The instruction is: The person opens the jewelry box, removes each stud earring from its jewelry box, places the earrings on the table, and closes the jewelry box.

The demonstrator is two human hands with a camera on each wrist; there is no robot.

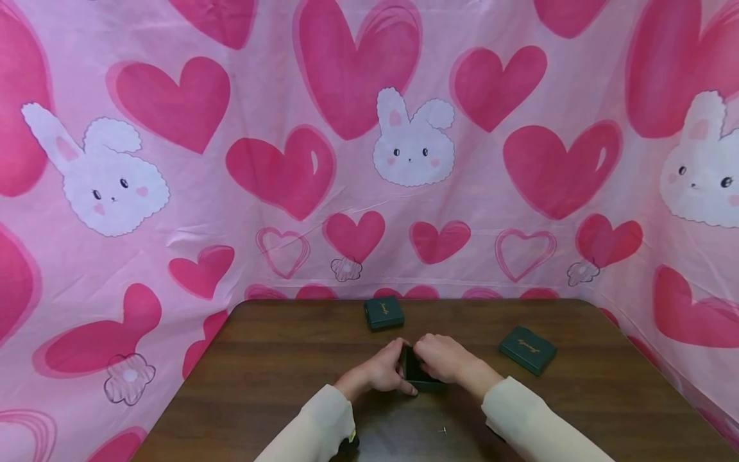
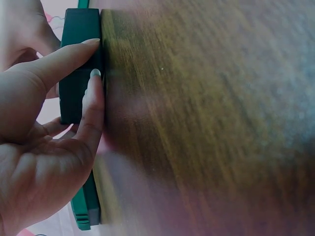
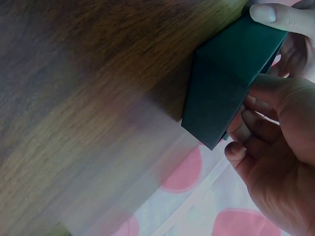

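Note:
An open dark green box point(image 1: 426, 385) with a black inside sits on the table in front of me. My left hand point(image 1: 383, 369) grips its left side; in the left wrist view the thumb point(image 2: 74, 58) and a finger lie across the box's outer wall point(image 2: 81, 29). My right hand point(image 1: 443, 358) is at the box's right side with bent fingers reaching over the rim into it. In the right wrist view, the box wall point(image 3: 216, 96) hides those fingertips, so I cannot tell what they hold. A tiny silvery piece point(image 1: 443, 430) lies on the table nearer to me.
Two closed green boxes with gold lettering stand on the brown wooden table point(image 1: 277, 366): one box point(image 1: 385, 312) near the back edge, another box point(image 1: 528, 350) to the right. A pink cloth point(image 1: 277, 77) with hearts and rabbits hangs behind and beside the table.

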